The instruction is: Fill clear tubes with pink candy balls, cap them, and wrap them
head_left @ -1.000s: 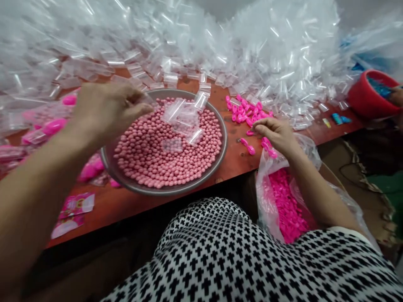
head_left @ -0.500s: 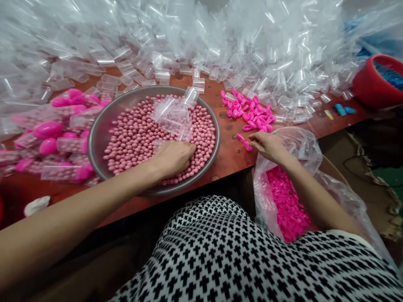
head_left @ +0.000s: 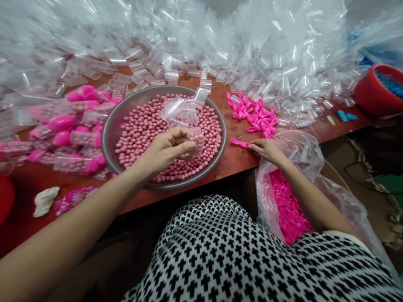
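Surface: a reddish-brown table (head_left: pixel 234 163), backed across the top of the frame by a heap of clear tubes (head_left: pixel 267 50). A metal bowl (head_left: pixel 110 130) of pink balls (head_left: pixel 141 134) occupies the centre.

Left hand (head_left: pixel 165 149), centre of frame, over the bowl: thumb and fingers pinched on a clear tube (head_left: pixel 197 140). Whether balls lie inside it or merely show through cannot be told.

Right hand (head_left: pixel 267 151), right of centre: fingertips closed on the near end of a pink plastic piece (head_left: pixel 239 143), below a pile of pink pieces (head_left: pixel 253 115).

Handling, as judged: the tube appears light, thin-walled and slick, liable to dent; best held lightly by its sides, mouth unobstructed. The pink piece appears light, stiff and smooth; an end grip is suitable. Balls appear hard and prone to roll.
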`<action>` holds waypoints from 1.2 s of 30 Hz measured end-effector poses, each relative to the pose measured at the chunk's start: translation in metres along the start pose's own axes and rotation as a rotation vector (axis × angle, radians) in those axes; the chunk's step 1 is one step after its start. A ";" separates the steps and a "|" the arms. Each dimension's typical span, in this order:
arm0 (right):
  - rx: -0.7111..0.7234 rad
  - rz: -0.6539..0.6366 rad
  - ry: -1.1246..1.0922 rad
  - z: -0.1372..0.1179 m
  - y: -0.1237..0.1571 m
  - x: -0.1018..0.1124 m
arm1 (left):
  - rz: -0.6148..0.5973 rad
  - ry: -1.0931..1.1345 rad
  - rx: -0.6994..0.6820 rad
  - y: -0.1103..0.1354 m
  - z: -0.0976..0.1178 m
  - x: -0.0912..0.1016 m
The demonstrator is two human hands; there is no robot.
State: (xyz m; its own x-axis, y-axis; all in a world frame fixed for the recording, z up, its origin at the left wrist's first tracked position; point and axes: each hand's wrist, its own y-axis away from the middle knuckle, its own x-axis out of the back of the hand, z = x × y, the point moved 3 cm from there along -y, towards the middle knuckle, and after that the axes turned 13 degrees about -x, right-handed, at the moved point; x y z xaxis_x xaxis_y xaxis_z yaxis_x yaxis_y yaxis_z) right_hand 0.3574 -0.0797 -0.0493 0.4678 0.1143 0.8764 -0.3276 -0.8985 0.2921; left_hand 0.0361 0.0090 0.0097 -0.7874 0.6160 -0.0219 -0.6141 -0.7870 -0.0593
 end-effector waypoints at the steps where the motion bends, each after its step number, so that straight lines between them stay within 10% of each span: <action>1: 0.014 0.020 0.030 0.001 0.000 0.001 | 0.011 0.023 0.018 0.001 -0.001 0.000; 11: 0.437 0.069 0.283 -0.040 -0.004 -0.006 | 0.020 0.082 0.022 0.007 -0.002 0.002; 24: 0.275 0.095 0.410 -0.063 -0.019 -0.034 | 0.062 0.285 0.011 0.007 0.001 0.002; 31: 0.127 0.081 -0.324 -0.058 -0.021 -0.006 | 0.030 0.228 -0.114 0.009 0.006 0.003; 36: 0.053 -0.076 -1.022 -0.081 -0.004 0.011 | 0.027 -0.280 -0.303 0.006 0.006 0.012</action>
State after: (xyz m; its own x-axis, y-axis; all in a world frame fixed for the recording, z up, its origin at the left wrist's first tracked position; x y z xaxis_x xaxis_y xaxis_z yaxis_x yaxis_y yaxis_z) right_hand 0.2971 -0.0403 -0.0101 0.9695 -0.2217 0.1041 -0.2429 -0.9244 0.2940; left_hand 0.0229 0.0109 0.0147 -0.8129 0.5296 0.2422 -0.5823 -0.7317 -0.3543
